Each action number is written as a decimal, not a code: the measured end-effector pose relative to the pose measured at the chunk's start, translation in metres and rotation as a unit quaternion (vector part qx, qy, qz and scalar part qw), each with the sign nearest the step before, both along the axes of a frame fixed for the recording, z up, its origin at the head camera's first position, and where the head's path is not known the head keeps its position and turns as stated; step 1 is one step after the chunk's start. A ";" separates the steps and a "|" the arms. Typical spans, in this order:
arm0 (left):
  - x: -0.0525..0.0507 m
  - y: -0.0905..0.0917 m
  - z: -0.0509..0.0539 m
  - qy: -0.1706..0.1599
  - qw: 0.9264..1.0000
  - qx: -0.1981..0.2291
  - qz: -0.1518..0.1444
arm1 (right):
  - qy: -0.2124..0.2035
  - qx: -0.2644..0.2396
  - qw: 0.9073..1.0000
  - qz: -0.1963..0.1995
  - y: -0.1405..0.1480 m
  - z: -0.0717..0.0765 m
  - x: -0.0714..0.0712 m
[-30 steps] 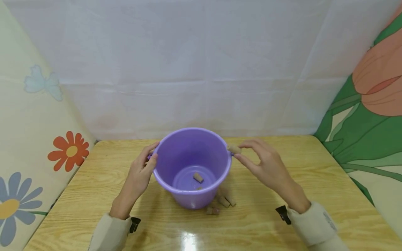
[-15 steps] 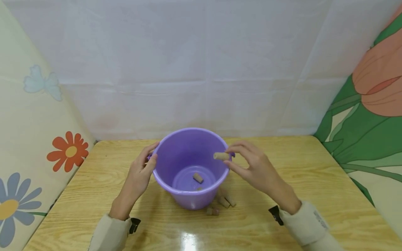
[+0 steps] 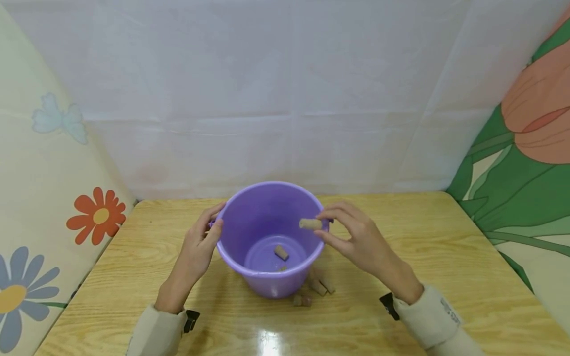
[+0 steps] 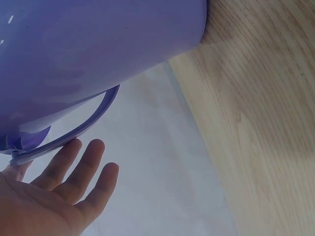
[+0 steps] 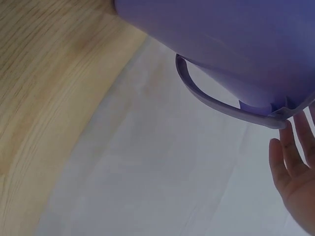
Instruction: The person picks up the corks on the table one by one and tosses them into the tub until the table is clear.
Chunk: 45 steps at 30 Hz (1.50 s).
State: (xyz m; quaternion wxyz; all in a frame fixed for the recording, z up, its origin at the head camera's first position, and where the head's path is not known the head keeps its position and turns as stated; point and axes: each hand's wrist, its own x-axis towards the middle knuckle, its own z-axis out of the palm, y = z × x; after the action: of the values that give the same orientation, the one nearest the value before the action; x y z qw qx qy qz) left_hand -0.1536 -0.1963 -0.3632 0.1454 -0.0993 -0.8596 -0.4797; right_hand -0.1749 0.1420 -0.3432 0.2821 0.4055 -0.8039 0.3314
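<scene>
Tan cylinder (image 3: 309, 224) is pinched by right hand (image 3: 364, 238) over purple bucket (image 3: 273, 285); bucket rim is held by left hand (image 3: 196, 248). Loose cylinders (image 3: 318, 287) scattered beside bucket.

Screened-off table (image 3: 338, 326) booth; white backdrop (image 3: 285, 99), flowered panels (image 3: 26, 198)

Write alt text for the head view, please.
A person's right hand pinches a tan cylindrical piece over the opening of a purple bucket, while the left hand grips the opposite rim. Similar pieces lie inside and on the wooden table nearby.
</scene>
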 end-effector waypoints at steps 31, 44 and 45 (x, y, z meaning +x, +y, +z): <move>0.002 -0.001 0.000 -0.004 1.000 -0.009 0.007 | 0.008 -0.003 0.999 -0.035 0.029 -0.019 0.009; 0.000 0.000 0.000 0.006 1.000 -0.007 0.004 | -0.019 0.061 0.997 -0.032 0.033 -0.040 0.016; 0.000 0.000 0.000 0.006 1.000 -0.008 0.004 | -0.024 0.066 0.997 -0.032 0.033 -0.042 0.017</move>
State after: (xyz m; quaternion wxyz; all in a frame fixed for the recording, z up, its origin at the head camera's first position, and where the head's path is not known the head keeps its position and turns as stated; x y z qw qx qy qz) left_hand -0.1536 -0.1961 -0.3628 0.1515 -0.0996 -0.8628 -0.4720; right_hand -0.1578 0.1749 -0.3851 0.2460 0.3892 -0.8431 0.2777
